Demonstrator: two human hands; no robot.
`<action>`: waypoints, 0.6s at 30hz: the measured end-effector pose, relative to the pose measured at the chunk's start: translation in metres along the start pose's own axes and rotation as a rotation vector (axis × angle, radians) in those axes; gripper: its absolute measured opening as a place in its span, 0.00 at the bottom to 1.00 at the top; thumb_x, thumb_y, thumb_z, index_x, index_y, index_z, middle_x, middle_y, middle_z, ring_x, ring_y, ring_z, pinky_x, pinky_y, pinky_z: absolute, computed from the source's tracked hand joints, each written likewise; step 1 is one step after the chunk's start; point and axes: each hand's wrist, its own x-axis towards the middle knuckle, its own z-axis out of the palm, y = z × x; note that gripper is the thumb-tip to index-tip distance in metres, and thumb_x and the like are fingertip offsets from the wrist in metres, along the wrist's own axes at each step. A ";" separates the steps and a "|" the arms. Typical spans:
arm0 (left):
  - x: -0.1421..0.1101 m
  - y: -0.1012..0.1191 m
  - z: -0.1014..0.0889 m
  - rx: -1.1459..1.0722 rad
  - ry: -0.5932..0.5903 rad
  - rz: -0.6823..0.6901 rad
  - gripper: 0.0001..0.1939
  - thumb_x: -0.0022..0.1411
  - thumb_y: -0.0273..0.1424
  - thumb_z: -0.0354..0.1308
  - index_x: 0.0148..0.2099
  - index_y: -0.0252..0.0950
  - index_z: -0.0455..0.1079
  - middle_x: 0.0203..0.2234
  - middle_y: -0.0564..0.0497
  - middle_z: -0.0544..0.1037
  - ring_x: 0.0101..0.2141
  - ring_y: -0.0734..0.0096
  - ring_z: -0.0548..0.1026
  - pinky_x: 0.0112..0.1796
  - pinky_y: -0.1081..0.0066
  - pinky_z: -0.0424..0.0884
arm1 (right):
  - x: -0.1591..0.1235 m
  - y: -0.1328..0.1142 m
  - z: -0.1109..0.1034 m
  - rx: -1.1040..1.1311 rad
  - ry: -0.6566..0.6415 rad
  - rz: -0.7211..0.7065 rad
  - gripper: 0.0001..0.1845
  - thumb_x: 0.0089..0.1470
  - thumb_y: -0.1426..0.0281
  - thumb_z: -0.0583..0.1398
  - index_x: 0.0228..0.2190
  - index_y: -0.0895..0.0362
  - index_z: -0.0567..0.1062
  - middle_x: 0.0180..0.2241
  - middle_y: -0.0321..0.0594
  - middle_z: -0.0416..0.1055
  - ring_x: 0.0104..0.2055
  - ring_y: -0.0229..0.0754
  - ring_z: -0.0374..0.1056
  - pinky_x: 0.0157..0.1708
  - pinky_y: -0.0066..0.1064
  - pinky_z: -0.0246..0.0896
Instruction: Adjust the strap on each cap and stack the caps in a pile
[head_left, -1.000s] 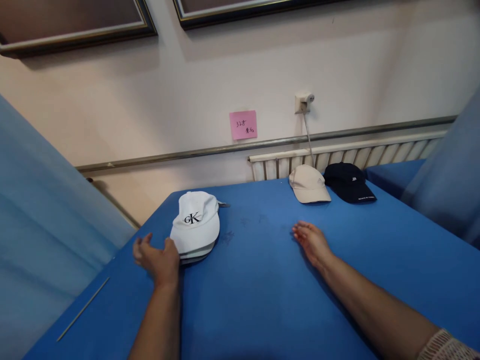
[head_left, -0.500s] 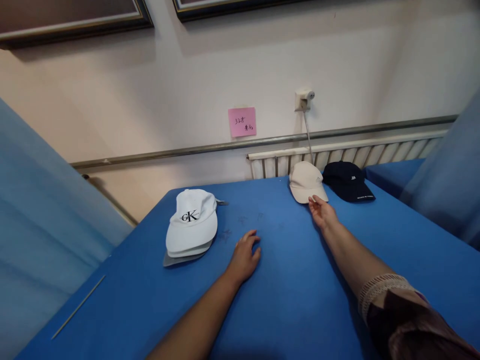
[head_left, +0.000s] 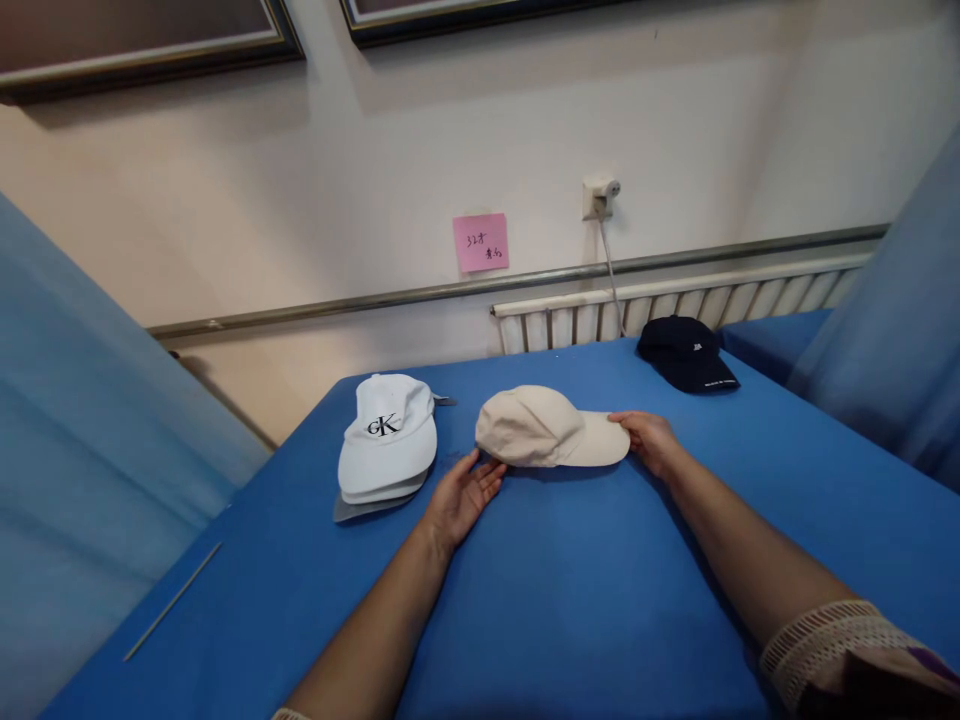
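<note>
A beige baseball cap [head_left: 529, 428] is over the middle of the blue-covered table, its brim pointing right. My right hand [head_left: 651, 440] pinches the brim's outer end between thumb and fingers. At the cap's back edge is my left hand [head_left: 461, 497], palm turned up and fingers apart, the fingertips at the lower rim; whether they touch it is hard to tell. Left of that hand lies a stack of caps, topped by a white cap [head_left: 386, 440] with black lettering; paler and grey brims show underneath. A dark navy cap [head_left: 684, 355] rests at the far right.
The blue table cover [head_left: 540, 600] spreads below my arms. A thin stick [head_left: 172, 602] lies near the left edge. Behind are a radiator [head_left: 547, 330], a metal rail [head_left: 405, 297], a pink note [head_left: 481, 243] and a plugged-in socket [head_left: 598, 198]. Blue curtains [head_left: 82, 430] flank the table.
The beige cap has come from beside the navy cap to the table's middle, carried by my right hand and turned brim-right. My left hand has shifted slightly left and turned palm up.
</note>
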 end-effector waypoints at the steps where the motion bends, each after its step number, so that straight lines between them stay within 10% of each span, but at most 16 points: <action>1: -0.002 0.002 -0.001 -0.045 0.016 -0.012 0.06 0.62 0.30 0.58 0.39 0.32 0.71 0.34 0.43 0.78 0.33 0.69 0.78 0.32 0.73 0.73 | 0.001 0.000 -0.001 -0.035 0.029 -0.032 0.12 0.37 0.73 0.62 0.29 0.64 0.79 0.12 0.29 0.59 0.14 0.31 0.51 0.15 0.25 0.47; 6: 0.000 -0.003 -0.003 -0.001 -0.011 -0.002 0.10 0.63 0.31 0.56 0.44 0.31 0.71 0.30 0.46 0.77 0.24 0.75 0.73 0.25 0.75 0.70 | 0.008 -0.002 -0.013 -0.228 0.209 -0.218 0.12 0.38 0.74 0.60 0.30 0.60 0.78 0.24 0.39 0.71 0.25 0.38 0.64 0.27 0.30 0.60; 11: 0.022 -0.019 -0.003 0.711 0.218 0.501 0.14 0.56 0.29 0.60 0.46 0.34 0.71 0.40 0.43 0.77 0.34 0.67 0.76 0.36 0.67 0.72 | 0.004 -0.007 -0.011 -0.407 0.384 -0.414 0.17 0.40 0.77 0.59 0.36 0.57 0.75 0.48 0.49 0.68 0.52 0.50 0.63 0.52 0.42 0.58; 18: 0.045 -0.019 0.005 1.076 0.105 0.661 0.17 0.48 0.17 0.57 0.38 0.39 0.76 0.40 0.47 0.78 0.47 0.56 0.70 0.56 0.57 0.57 | -0.073 0.012 0.067 -0.683 -0.328 -0.955 0.23 0.50 0.81 0.54 0.45 0.51 0.73 0.50 0.45 0.69 0.54 0.49 0.64 0.56 0.45 0.58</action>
